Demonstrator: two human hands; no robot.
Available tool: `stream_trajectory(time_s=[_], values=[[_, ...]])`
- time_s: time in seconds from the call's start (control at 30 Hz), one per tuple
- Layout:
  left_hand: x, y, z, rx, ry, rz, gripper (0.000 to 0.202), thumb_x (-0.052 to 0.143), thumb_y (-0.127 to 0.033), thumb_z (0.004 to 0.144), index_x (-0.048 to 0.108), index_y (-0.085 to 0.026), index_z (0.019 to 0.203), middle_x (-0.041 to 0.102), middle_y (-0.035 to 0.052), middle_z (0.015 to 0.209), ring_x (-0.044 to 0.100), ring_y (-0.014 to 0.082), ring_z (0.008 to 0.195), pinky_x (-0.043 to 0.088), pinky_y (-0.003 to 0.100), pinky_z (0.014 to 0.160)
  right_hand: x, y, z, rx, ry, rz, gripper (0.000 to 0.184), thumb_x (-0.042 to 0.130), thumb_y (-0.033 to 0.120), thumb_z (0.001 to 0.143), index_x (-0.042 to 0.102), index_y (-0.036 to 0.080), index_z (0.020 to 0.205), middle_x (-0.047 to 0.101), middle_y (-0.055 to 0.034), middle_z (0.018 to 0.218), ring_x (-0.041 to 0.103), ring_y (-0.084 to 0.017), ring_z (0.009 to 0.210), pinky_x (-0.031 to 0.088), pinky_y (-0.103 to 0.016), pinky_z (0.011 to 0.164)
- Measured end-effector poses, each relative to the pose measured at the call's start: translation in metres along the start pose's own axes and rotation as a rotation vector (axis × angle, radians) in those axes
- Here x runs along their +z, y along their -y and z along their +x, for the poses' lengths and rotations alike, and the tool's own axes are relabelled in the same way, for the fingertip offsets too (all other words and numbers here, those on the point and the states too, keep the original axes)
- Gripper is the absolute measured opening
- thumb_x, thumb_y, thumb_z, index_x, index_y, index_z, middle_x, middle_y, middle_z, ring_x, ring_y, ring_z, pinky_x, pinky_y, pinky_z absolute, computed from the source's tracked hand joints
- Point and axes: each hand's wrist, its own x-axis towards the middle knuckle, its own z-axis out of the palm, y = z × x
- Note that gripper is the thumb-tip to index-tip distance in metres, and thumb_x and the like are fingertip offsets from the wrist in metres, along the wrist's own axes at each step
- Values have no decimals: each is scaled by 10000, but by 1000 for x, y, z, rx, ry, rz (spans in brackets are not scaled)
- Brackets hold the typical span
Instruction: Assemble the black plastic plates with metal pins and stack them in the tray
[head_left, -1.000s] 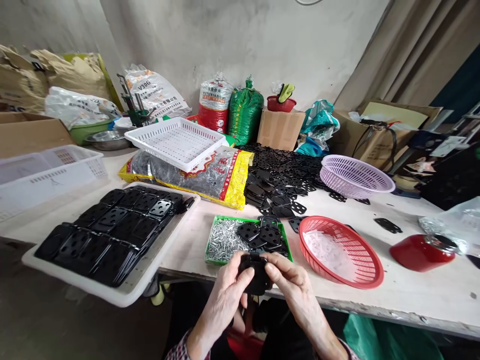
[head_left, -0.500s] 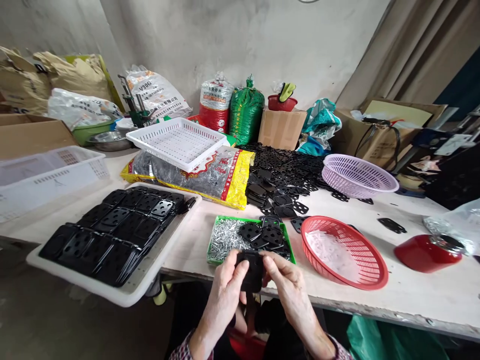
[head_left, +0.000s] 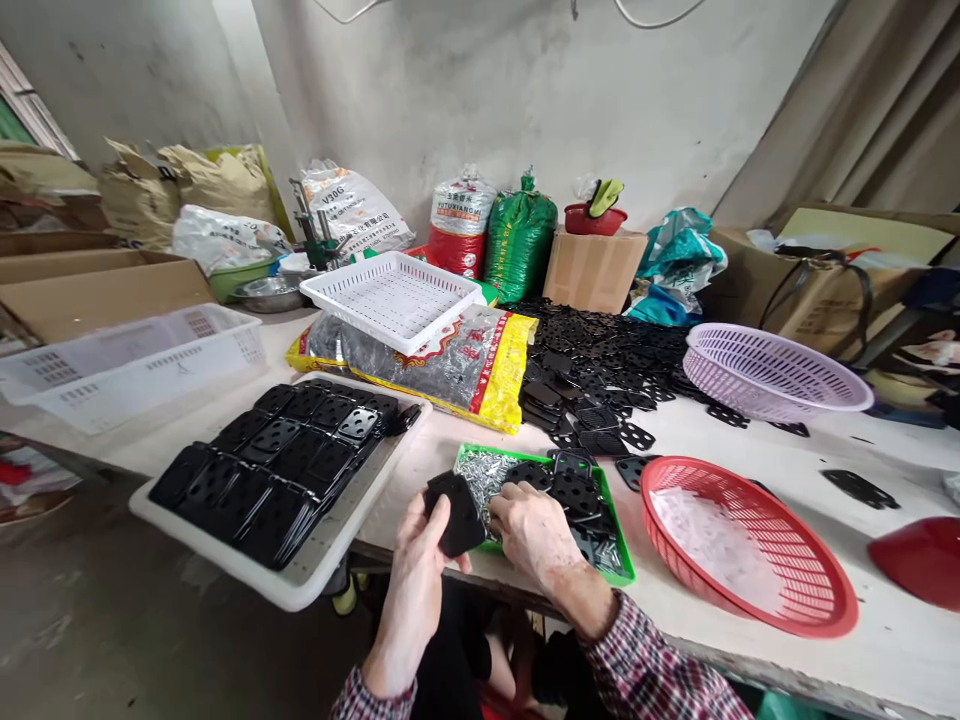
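Observation:
My left hand [head_left: 420, 560] is closed on a flat black plastic plate [head_left: 455, 513], thumb across its face, just left of the green tray [head_left: 619, 528]. In that tray lie small silver metal pins [head_left: 480, 467] and several black plates with round holes [head_left: 574, 492]. My right hand [head_left: 534, 530] reaches into the tray, its fingers curled down at the pins. The fingertips are partly hidden, so whatever they pinch cannot be made out. To the left, a white tray [head_left: 300, 590] carries stacked rows of black plates [head_left: 255, 470].
A red basket [head_left: 817, 590] with translucent white pieces stands right of the green tray. Behind it are a purple basket [head_left: 780, 375] and a heap of black plates [head_left: 607, 350]. A white basket [head_left: 394, 300] rests on a yellow-edged bag [head_left: 506, 370]. A red container [head_left: 919, 562] sits far right.
My right hand has let go of the black plate and moved into the green tray at the pins. My left hand has carried the plate left and tilted it. The view has shifted leftward.

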Motion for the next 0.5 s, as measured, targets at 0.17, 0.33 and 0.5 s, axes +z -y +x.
stream_trajectory(time_s=[0.17, 0.33, 0.5], values=[[4, 4, -1, 35, -6, 15, 336, 693, -461, 834, 648, -216, 1060, 660, 112, 1113, 648, 197, 655, 455, 280, 407, 4, -4, -5, -58, -4, 8, 172, 554, 145, 918, 719, 194, 917, 724, -76, 999, 649, -233, 933, 456, -294, 758], [6, -1, -3, 44, -9, 51, 316, 696, -469, 823, 683, -210, 1004, 680, 116, 1074, 633, 183, 619, 466, 279, 407, 7, -8, -5, -3, -63, 61, 228, 502, 127, 935, 717, 186, 883, 728, -70, 941, 664, -204, 889, 446, -267, 726], [0, 0, -4, 70, -9, 98, 382, 676, -502, 832, 689, -227, 1095, 649, 121, 1172, 609, 148, 569, 516, 296, 438, 5, -29, -4, 125, -216, 423, 224, 507, 192, 921, 726, 213, 881, 739, -40, 934, 664, -189, 844, 434, -270, 743]])
